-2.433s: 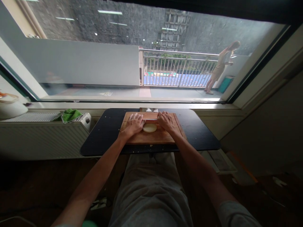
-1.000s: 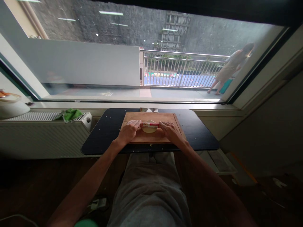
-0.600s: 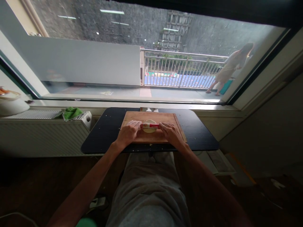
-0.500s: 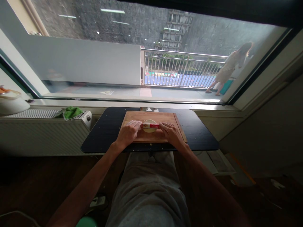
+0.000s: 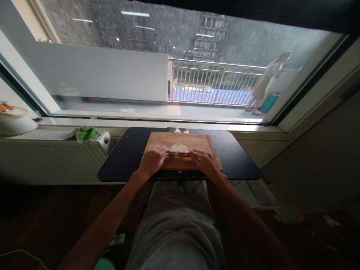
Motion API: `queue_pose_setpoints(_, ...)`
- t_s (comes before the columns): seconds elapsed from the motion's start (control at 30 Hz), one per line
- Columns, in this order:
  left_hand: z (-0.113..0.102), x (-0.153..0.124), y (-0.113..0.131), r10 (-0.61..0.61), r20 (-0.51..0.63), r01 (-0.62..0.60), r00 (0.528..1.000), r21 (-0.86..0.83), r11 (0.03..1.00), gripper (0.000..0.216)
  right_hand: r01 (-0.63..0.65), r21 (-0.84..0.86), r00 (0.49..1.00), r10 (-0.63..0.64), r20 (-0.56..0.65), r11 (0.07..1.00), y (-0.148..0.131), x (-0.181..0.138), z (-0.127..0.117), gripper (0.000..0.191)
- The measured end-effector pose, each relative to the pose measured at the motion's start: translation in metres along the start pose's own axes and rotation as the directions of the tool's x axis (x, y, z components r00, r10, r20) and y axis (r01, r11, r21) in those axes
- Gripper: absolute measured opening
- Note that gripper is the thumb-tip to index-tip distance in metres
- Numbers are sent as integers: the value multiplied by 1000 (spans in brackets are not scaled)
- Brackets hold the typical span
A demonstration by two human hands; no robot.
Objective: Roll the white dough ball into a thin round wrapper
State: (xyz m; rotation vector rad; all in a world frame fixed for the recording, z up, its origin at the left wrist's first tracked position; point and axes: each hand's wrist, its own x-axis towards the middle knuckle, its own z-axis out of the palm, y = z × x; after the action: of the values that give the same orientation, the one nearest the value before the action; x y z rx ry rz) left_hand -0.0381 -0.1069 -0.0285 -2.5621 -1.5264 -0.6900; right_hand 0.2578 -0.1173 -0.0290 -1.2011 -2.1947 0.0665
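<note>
Pale, flat, round dough [image 5: 179, 146] sits on the brown rectangular wooden board [image 5: 159, 139]: left hand [image 5: 153, 160] gripping one end of the red-and-white cylindrical roller [image 5: 180, 153] across the dough's near side, right hand [image 5: 207, 162] gripping the other

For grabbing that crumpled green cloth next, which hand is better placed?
Likely the left hand: the green cloth lies nearer it than the right hand, though both hold the red-and-white cylinder.

The roller [image 5: 180, 153] is printed and smooth-looking; the board [image 5: 194, 140] is made of matt wood. The tabletop [image 5: 236, 159] is finished smooth (a faint gloss is caught there), the towel [image 5: 87, 133] is made of fluffy cloth, the railing [image 5: 220, 83] of shiny metal.
</note>
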Motion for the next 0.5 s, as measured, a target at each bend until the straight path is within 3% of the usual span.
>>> queue_pose_setpoints(0.13,11,-12,-2,39,13,-38,999,-93,995,29,27,15,1000,-27,15,1000,2,-12,6,35)
queue_pose_setpoints(0.27,27,-25,-9,90,-78,-100,993,-140,985,48,74,5,997,-74,36,997,1,-23,12,42)
queue_pose_setpoints(0.5,28,-26,-11,104,-81,-117,991,-177,977,42,94,1,993,-94,70,996,6,-20,12,40)
